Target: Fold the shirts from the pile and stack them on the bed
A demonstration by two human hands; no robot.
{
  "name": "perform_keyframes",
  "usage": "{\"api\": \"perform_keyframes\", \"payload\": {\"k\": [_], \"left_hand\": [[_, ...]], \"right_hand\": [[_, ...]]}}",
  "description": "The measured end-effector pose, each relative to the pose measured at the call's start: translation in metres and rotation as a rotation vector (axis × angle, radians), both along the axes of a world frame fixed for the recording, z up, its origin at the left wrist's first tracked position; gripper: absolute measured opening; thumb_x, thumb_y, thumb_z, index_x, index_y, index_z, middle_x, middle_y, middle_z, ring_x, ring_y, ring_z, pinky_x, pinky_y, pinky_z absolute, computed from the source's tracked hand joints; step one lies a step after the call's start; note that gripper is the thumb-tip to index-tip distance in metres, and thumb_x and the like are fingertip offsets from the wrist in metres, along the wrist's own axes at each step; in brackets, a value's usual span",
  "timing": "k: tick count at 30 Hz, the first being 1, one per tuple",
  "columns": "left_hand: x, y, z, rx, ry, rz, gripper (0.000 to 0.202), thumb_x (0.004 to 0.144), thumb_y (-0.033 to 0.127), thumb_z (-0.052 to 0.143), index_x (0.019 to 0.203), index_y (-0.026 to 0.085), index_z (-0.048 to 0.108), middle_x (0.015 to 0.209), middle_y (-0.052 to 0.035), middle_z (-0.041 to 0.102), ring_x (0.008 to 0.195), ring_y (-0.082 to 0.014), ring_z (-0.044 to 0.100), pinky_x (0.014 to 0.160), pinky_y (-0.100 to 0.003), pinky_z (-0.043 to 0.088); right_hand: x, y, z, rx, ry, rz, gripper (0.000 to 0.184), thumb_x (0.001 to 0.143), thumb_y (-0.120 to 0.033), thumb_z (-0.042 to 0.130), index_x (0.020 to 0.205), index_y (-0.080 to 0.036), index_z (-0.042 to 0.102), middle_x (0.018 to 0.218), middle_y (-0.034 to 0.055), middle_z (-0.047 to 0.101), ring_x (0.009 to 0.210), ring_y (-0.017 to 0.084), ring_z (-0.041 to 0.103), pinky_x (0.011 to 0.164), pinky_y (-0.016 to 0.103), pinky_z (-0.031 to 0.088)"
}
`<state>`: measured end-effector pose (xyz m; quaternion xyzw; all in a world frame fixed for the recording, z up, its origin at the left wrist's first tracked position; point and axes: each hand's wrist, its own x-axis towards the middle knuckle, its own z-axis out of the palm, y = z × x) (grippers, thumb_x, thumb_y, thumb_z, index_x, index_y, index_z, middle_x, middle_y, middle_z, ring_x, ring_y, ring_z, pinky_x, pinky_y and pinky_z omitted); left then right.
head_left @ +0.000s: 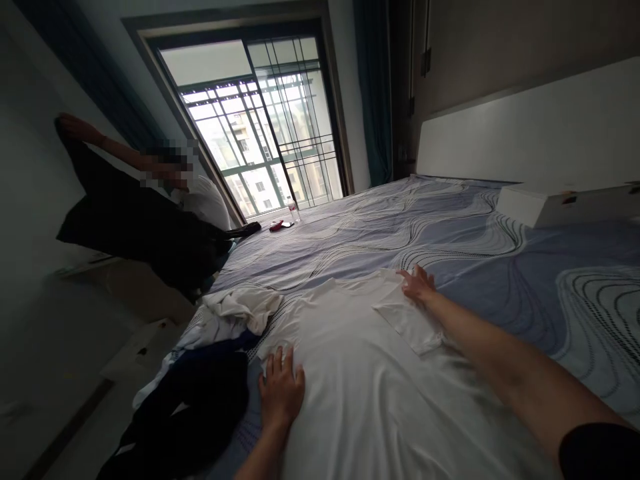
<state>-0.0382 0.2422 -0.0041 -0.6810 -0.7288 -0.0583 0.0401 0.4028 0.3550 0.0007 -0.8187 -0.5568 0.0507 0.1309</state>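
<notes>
A white T-shirt (350, 360) lies spread flat on the bed in front of me. My left hand (281, 387) rests flat on its left edge, fingers stretched out. My right hand (416, 283) presses flat near the shirt's far right shoulder, fingers spread, beside a sleeve folded inward (410, 323). Neither hand grips anything.
The bed (525, 280) has a blue sheet with wavy lines. A pile of white and dark clothes (210, 360) lies at its left edge. A person (150, 213) sits by the window. A white box (565, 207) lies near the headboard; a bottle (293, 210) and small items sit far off.
</notes>
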Motion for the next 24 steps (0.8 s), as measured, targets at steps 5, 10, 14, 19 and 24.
{"api": "perform_keyframes", "payload": {"k": [5,10,14,19,24], "left_hand": [[0.001,0.0,0.001,-0.012,0.015,0.0,0.055,0.096,0.034,0.033,0.149,0.025,0.045,0.161,-0.0064,0.037,0.149,-0.0274,0.029,0.116,-0.054,0.03],[0.0,0.003,-0.001,0.01,0.036,-0.009,0.055,0.096,0.036,0.033,0.148,0.024,0.045,0.16,-0.0082,0.038,0.148,-0.0286,0.03,0.116,-0.055,0.03],[-0.002,0.005,-0.004,0.006,0.045,-0.027,0.056,0.096,0.037,0.032,0.148,0.023,0.045,0.16,-0.0087,0.038,0.147,-0.0294,0.03,0.114,-0.055,0.031],[-0.003,0.006,-0.003,0.003,0.028,-0.021,0.057,0.096,0.039,0.03,0.149,0.024,0.043,0.161,-0.0087,0.037,0.148,-0.0295,0.03,0.114,-0.056,0.03],[0.002,0.003,-0.004,0.017,-0.011,-0.031,0.056,0.095,0.037,0.034,0.147,0.023,0.046,0.159,-0.0104,0.039,0.147,-0.0298,0.031,0.115,-0.056,0.027]], "right_hand": [[0.04,0.029,0.015,-0.107,0.045,-0.04,0.033,0.087,-0.036,0.057,0.113,-0.023,0.073,0.135,0.0162,0.053,0.124,0.035,0.049,0.104,0.054,0.035],[0.02,0.015,0.003,-0.014,-0.035,-0.158,0.055,0.095,-0.035,0.045,0.144,-0.012,0.048,0.151,0.0263,0.038,0.138,0.041,0.034,0.109,0.063,0.024],[-0.021,-0.026,-0.029,0.059,-0.11,0.072,0.062,0.1,-0.047,0.031,0.156,-0.02,0.029,0.165,0.0117,0.022,0.15,0.029,0.016,0.12,0.054,0.009],[-0.034,-0.065,-0.041,-0.03,-0.09,0.089,0.067,0.1,-0.052,0.026,0.158,-0.019,0.026,0.166,0.0062,0.02,0.152,0.025,0.015,0.122,0.047,0.007],[-0.079,-0.111,-0.038,0.0,-0.135,-0.01,0.064,0.1,-0.045,0.028,0.156,-0.012,0.033,0.165,0.013,0.022,0.151,0.033,0.016,0.12,0.052,0.008]]}}
